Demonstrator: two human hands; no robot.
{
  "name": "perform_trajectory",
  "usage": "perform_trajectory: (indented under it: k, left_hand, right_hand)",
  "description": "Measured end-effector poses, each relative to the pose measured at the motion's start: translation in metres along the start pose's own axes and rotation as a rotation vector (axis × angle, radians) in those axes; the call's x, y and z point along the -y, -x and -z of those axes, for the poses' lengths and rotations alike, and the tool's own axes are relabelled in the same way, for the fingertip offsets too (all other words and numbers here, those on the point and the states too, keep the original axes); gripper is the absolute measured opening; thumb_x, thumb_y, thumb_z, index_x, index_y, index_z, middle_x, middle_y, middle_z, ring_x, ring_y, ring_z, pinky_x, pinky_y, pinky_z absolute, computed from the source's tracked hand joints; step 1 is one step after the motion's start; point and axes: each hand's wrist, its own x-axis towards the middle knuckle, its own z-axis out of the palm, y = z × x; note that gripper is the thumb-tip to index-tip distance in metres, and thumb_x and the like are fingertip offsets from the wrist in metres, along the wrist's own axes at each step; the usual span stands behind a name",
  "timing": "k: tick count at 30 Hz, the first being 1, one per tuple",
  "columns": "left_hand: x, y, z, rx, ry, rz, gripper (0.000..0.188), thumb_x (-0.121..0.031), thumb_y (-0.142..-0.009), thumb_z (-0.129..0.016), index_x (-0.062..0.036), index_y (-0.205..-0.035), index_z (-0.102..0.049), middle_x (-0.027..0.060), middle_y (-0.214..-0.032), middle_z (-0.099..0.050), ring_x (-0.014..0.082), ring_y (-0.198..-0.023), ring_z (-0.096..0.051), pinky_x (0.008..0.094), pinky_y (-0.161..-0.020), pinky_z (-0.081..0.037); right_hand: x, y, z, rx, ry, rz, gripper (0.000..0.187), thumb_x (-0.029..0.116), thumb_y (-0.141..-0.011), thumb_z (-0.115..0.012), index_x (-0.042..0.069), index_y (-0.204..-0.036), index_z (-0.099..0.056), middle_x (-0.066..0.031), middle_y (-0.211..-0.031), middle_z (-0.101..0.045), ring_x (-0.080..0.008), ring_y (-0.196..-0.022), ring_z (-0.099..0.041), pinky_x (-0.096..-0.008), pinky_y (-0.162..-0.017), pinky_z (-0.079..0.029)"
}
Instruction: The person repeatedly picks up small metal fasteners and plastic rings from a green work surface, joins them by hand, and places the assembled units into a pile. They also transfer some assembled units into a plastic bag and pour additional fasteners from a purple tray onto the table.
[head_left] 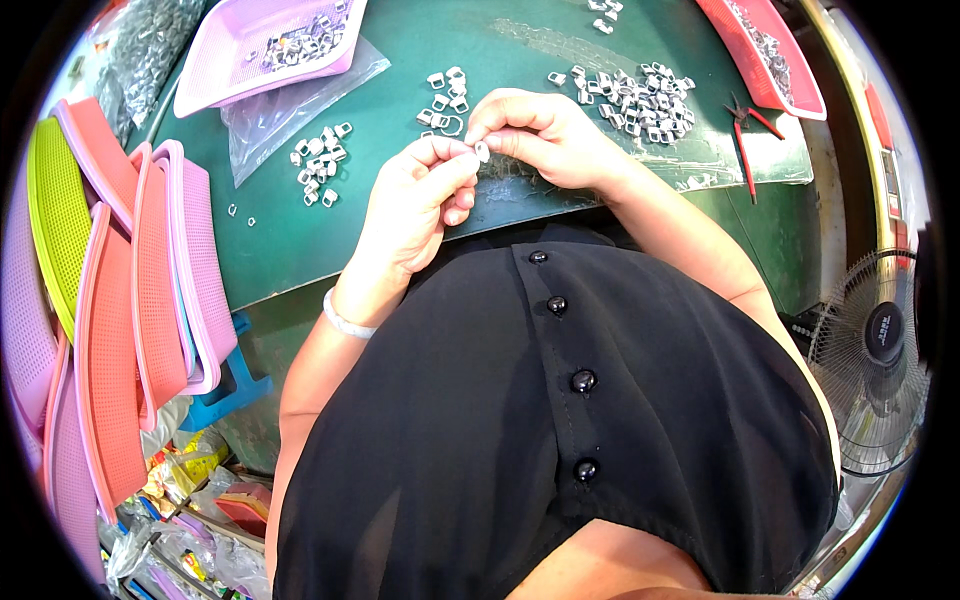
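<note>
Near the front edge of the green table, my left hand [408, 200] and my right hand [550, 135] meet fingertip to fingertip. Between them they pinch a small silvery metal piece [482, 152], mostly covered by the fingers, so its exact shape is hard to see. Just beyond my hands lies a small group of square metal loops [447, 98]. To the left sits another cluster of metal loops [318, 163], and a larger heap of metal loops [648, 105] spreads out on the right, beyond my right wrist.
A pink basket [215, 70] of small parts stands on a clear plastic bag [262, 135] at the far left. Red-handled pliers [742, 140] lie near a red basket [808, 98] on the right. Stacked plastic baskets [105, 320] crowd the left; a fan [868, 370] stands right.
</note>
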Motion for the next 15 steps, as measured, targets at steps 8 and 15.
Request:
perform_trajectory:
  k: [8,15]
  left_hand:
    - [0.0002,0.0008,0.0000,0.018,-0.026,0.009,0.011,-0.008,-0.082,-0.062,-0.0014,-0.090,-0.055,0.0008,-0.071,-0.053,0.0046,-0.055,-0.046,0.0161,-0.045,-0.035]
    - [-0.0001,0.0011,-0.0018,0.024,-0.052,0.023,0.012,-0.010,-0.083,-0.062,-0.0027,-0.086,-0.054,0.0000,-0.069,-0.052,0.0044,-0.054,-0.045,0.0157,-0.045,-0.034]
  right_hand:
    - [0.0070,-0.0004,0.0025,0.020,0.112,0.075,0.009,0.000,-0.084,-0.053,0.001,-0.089,-0.060,-0.0066,-0.089,-0.059,-0.0163,-0.085,-0.056,-0.0268,-0.077,-0.043]
    - [-0.0003,0.0029,0.0003,0.026,-0.035,0.014,0.010,0.002,-0.087,-0.051,0.000,-0.092,-0.060,-0.0067,-0.091,-0.059,-0.0157,-0.087,-0.056,-0.0268,-0.079,-0.043]
